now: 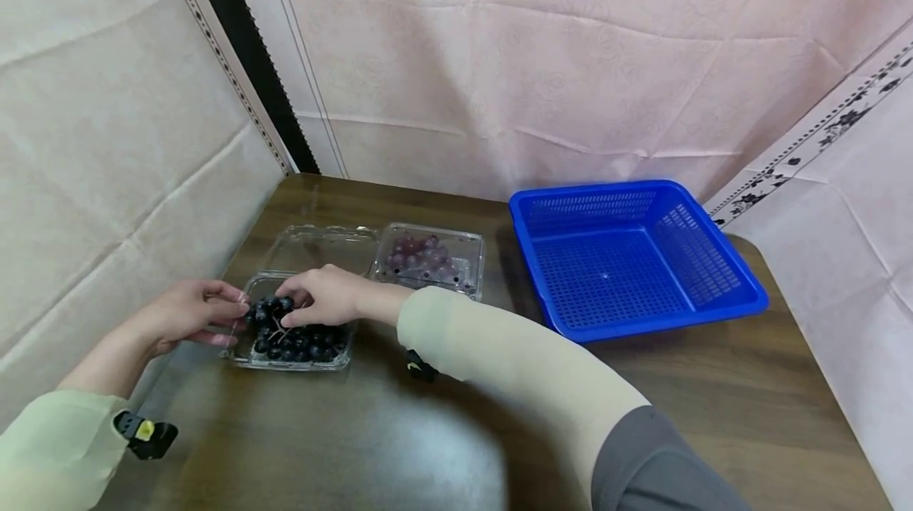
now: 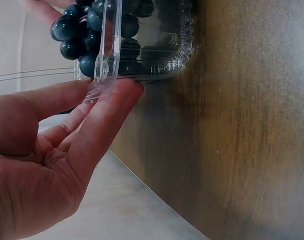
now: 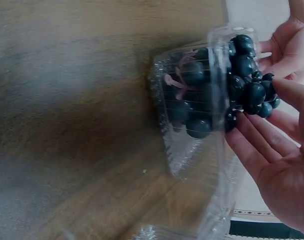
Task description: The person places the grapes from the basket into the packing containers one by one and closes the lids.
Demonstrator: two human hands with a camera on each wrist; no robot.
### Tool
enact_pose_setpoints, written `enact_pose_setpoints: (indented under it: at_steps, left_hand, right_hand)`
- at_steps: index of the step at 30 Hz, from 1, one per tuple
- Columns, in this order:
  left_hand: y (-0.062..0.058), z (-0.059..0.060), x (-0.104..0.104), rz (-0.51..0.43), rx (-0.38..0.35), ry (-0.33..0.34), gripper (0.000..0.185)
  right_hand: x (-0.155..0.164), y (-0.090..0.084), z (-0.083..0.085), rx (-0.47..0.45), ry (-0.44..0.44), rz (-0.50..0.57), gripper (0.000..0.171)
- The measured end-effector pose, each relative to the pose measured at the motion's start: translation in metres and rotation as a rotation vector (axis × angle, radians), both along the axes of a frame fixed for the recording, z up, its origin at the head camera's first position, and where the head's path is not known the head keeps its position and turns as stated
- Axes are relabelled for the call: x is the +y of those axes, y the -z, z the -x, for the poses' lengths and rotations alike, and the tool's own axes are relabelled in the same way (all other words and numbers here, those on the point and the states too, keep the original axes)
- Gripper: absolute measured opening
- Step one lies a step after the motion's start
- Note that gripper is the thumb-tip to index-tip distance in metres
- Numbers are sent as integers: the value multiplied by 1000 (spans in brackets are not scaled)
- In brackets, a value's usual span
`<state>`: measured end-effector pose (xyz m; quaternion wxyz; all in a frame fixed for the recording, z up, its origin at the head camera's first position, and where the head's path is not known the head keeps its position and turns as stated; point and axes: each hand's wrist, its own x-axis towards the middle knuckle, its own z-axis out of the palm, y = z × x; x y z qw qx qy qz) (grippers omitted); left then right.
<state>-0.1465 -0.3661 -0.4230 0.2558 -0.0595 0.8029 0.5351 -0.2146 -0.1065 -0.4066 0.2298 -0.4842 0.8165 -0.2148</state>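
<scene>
A clear plastic clamshell box point(image 2: 157, 67) stands on the table at the left, its lid point(image 1: 321, 245) folded back behind it. Inside lies a bunch of dark grapes point(image 1: 303, 343), some heaped above the rim. My left hand point(image 1: 192, 313) pinches the box's left rim between thumb and fingers, as the left wrist view shows. From the right, my right hand point(image 1: 328, 295) holds the top of the bunch, thumb on one side and fingers on the other. Pinkish stems point(image 3: 179, 82) show through the box wall in the right wrist view.
A second clear box point(image 1: 464, 253) with reddish grapes point(image 1: 421, 257) stands behind my right wrist. To the right, a blue plastic basket point(image 1: 606, 277) sits on the wooden table point(image 1: 399, 432). Pale cloth point(image 1: 535, 75) hangs behind and along both sides.
</scene>
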Motion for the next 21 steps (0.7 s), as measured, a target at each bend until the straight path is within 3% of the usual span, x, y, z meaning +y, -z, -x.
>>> enact_pose_setpoints:
  at_steps: [15,21]
  left_hand:
    - [2,2,1,24,6,-5,36]
    - [0,3,2,23,1,-3,35]
  right_hand:
    - [2,15,0,56,17,-92,51]
    - [5,13,3,7,44,-87,57]
